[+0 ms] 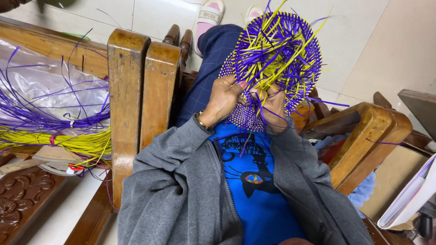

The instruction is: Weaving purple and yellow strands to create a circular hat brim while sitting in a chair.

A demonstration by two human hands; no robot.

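We see a round, half-woven basket (272, 59) of stiff purple and yellow plastic strips resting on the lap. The left hand (223, 100) and right hand (274, 106) both pinch loose strips at its near rim. Bundled strips (54, 131) lie on clear plastic beside the wooden armrest (125, 104).

Our left hand (224, 100) and right hand (272, 106) grip purple-yellow woven basket (272, 59) over our lap; loose strips (54, 131) lie beside wooden armrest (125, 104).

left hand (223, 100) raised, right hand (272, 109) beside, fingers curled
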